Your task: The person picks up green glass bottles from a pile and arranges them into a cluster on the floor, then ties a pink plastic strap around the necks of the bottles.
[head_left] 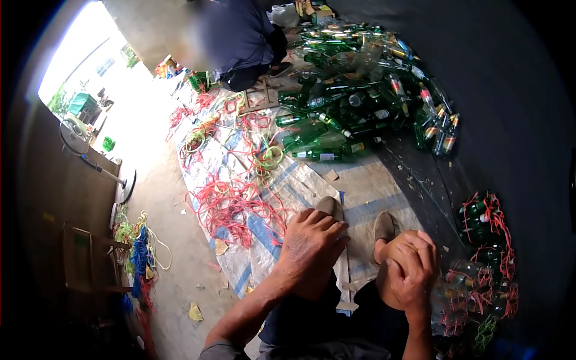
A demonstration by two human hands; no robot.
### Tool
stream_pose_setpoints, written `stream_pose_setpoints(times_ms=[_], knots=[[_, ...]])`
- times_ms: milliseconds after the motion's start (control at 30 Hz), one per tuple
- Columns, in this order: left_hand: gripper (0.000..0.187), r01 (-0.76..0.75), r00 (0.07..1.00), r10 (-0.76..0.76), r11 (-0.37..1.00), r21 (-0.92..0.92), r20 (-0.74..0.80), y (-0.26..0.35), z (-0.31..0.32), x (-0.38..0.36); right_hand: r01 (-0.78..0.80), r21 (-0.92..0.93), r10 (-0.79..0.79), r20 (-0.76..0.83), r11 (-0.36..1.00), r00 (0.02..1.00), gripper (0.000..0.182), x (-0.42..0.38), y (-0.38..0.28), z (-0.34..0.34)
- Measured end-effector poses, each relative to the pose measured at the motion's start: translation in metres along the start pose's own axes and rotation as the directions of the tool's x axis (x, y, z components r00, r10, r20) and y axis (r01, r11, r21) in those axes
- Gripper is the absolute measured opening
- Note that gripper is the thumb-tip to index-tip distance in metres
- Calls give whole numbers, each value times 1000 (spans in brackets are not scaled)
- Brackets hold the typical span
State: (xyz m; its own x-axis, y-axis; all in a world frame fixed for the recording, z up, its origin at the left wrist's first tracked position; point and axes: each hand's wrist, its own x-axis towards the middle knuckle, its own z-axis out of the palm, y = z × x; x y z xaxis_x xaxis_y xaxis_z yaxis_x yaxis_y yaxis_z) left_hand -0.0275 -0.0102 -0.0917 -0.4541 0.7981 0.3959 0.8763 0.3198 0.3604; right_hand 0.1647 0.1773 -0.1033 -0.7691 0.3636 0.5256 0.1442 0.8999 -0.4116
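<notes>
My left hand (313,239) rests on my left knee, its fingers loosely bent over it and holding nothing. On my bare right knee lies my right hand (413,269), its fingers relaxed and curved, with nothing visible in them. Past my shoes, a large heap of green glass bottles (354,99) lies on its side across the floor sheet. A tangle of pink string (237,207) spreads on the sheet ahead of my left hand. Beside my right hand stand bottles bound in pink string (480,264).
A striped woven sheet (372,180) covers the floor. Another person (246,42) crouches by the heap near a wooden frame (259,97). At left are a standing fan (75,138), a wooden chair (90,258) and hanging strings (141,252). A bright doorway opens at upper left.
</notes>
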Motion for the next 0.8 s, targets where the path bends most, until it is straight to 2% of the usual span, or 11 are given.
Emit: stream_pose_setpoints(times_ms=[233,800], knots=[[29,-10,1000,10,1000,-15,-3,-6,4,-2,-26,-5,26,9,1000,1000,24,0,0,-1],[27,28,999,-29,999,39,18,2,-5,-3,-6,4,6,15,1000,1000,25,2,-2,1]])
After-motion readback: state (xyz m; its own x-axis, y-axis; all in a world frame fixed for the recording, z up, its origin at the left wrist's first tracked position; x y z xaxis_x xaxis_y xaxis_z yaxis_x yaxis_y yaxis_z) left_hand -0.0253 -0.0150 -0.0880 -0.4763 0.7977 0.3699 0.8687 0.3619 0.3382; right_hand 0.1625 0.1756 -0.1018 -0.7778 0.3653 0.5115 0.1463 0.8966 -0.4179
